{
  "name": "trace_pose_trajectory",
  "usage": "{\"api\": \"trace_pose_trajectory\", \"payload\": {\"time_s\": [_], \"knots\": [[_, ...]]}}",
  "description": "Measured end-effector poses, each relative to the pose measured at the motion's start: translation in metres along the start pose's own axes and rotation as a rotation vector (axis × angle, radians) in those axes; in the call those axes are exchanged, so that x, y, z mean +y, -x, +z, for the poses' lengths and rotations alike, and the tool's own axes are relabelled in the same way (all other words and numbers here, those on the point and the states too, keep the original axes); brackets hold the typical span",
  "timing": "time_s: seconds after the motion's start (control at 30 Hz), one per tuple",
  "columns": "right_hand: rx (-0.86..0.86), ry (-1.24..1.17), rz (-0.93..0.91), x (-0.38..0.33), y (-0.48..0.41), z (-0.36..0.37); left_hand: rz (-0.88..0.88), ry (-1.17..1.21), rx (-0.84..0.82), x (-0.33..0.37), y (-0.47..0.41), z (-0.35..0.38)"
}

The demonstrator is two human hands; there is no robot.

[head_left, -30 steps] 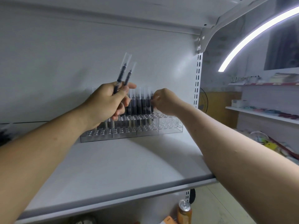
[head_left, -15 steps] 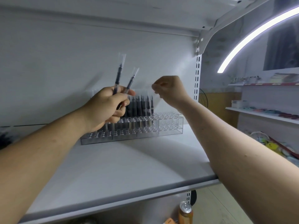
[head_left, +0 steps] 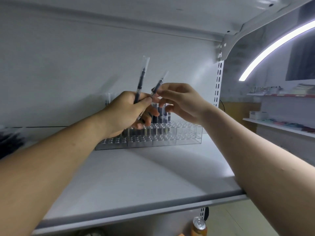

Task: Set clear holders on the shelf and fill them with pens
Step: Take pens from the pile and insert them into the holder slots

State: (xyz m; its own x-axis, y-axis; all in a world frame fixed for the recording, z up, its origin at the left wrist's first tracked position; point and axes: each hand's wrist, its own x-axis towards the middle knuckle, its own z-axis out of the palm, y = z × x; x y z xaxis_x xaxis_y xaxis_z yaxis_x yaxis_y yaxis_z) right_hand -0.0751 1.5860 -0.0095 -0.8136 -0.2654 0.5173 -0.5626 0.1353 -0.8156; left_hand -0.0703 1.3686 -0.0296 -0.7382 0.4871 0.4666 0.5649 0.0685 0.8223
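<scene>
Head | left hand grips pens pointing up | right hand perhaps pinching one
</scene>
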Motion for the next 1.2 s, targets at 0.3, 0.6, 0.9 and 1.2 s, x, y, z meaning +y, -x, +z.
{"api": "trace_pose_trajectory", "payload": {"time_s": [0.3, 0.6, 0.9, 1.2], "knots": [[0.463, -0.045, -0.147, -0.01, -0.006, -0.005, 0.008, -0.099, 0.093, -0.006, -0.005, -0.007], [0.463, 0.71, -0.033, 0.012, -0.004, -0.02, -0.039, -0.113, 0.128, -0.009, -0.008, -0.011], [0.423, 0.7, 0.024, 0.016, -0.004, -0.019, -0.015, -0.04, 0.113, -0.006, -0.008, -0.012], [0.298, 0.803, 0.121, 0.02, -0.001, -0.019, 0.169, -0.48, 0.21, -0.008, -0.007, -0.013]]}}
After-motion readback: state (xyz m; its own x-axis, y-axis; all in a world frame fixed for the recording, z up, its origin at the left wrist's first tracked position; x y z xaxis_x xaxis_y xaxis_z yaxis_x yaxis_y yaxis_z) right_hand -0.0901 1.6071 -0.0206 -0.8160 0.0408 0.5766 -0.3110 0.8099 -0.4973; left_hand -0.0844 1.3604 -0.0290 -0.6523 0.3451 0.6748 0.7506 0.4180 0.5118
